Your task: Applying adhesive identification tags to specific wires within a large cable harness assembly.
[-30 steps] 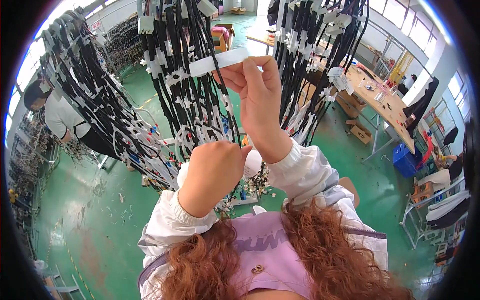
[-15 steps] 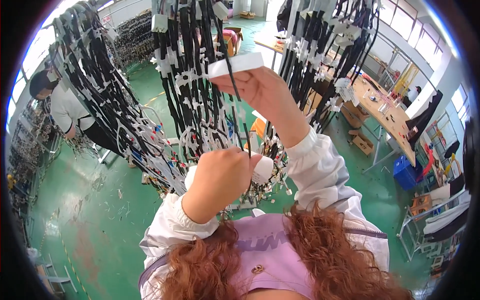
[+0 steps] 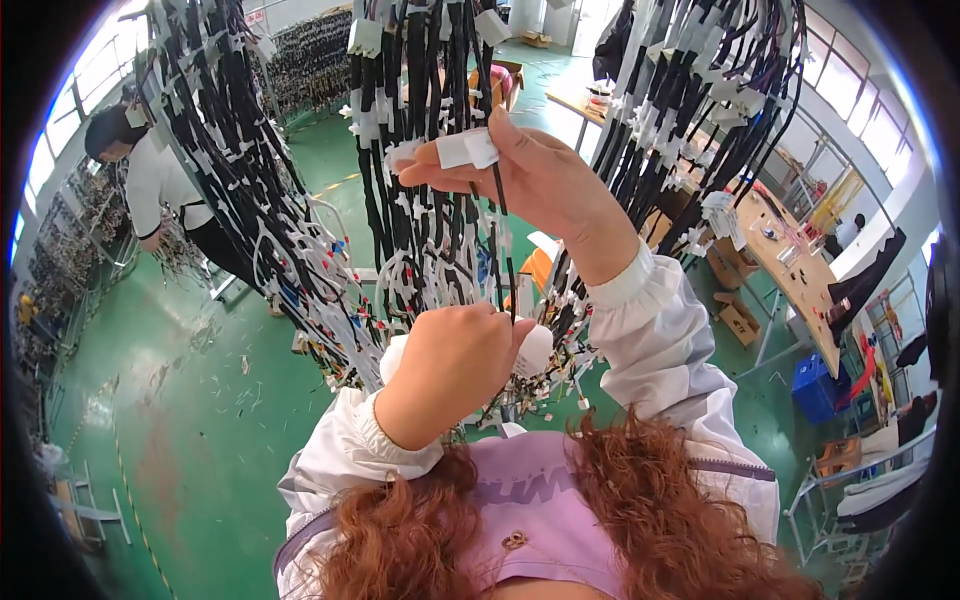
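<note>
My left hand [image 3: 455, 362] is closed around a thin black taped cable [image 3: 508, 245] low in front of me. A white piece [image 3: 535, 350], perhaps a roll or folded sheet, sticks out beside its thumb; most of it is hidden. Higher up, my right hand [image 3: 560, 195] has its fingers stretched out to the left and its thumb raised. Between thumb and fingers is a white label [image 3: 467, 150], bent at the upper part of the same cable. Right behind both hands hangs a bundle of black wire harnesses [image 3: 380, 200] with white connectors.
More harness bundles hang at the left [image 3: 225, 150] and right [image 3: 665, 110]. A person [image 3: 160, 190] in a pale top stands at far left. On the right are a long wooden table [image 3: 790, 260], a blue bin [image 3: 815, 385] and a cardboard box [image 3: 738, 318]. Scraps lie on the green floor [image 3: 220, 440].
The white label was a long flat strip across my right fingers; now it is bent and looks shorter, with my thumb raised beside it. My left hand keeps its grip. The whole view has shifted slightly.
</note>
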Motion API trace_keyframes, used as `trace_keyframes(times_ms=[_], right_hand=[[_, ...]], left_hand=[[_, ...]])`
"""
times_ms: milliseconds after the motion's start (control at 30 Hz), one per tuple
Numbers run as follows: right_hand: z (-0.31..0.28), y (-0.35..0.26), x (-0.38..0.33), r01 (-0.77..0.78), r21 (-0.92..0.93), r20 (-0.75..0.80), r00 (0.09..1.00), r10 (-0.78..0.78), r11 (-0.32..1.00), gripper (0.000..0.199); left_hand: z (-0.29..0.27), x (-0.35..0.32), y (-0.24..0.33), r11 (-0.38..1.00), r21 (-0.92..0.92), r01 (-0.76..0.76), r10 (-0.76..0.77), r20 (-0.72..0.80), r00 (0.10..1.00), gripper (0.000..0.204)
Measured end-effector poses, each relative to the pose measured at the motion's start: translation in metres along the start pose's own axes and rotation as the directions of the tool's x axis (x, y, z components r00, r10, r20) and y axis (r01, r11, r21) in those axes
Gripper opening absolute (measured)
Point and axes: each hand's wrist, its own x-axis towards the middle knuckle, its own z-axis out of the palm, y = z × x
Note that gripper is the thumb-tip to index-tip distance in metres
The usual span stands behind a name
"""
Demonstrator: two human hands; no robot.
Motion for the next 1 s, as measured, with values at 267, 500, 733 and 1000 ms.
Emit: trace_keyframes(times_ms=[267, 500, 733, 1000], right_hand=[[0.007, 0.002, -0.002, 0.092, -0.149, -0.029, 0.995, -0.097, 0.985, 0.059], [0.027, 0.005, -0.001, 0.083, -0.22, -0.22, 0.967, -0.132, 0.972, 0.038], [0.007, -0.007, -0.014, 0.196, -0.009, -0.141, 0.971, -0.195, 0.981, 0.04], [0.009, 0.065, -0.061, 0.019, 0.056, -0.56, 0.829, 0.016, 0.998, 0.033]], left_hand=[[0.001, -0.001, -0.001, 1.0, -0.014, -0.006, 0.006, -0.017, 1.0, 0.043], [0.002, -0.002, -0.005, 1.0, -0.027, -0.011, 0.011, -0.029, 1.0, 0.042], [-0.007, -0.008, -0.016, 0.997, -0.067, -0.047, 0.047, -0.006, 0.999, 0.041], [-0.009, -0.01, -0.025, 0.977, -0.202, -0.071, 0.073, 0.003, 0.997, 0.039]])
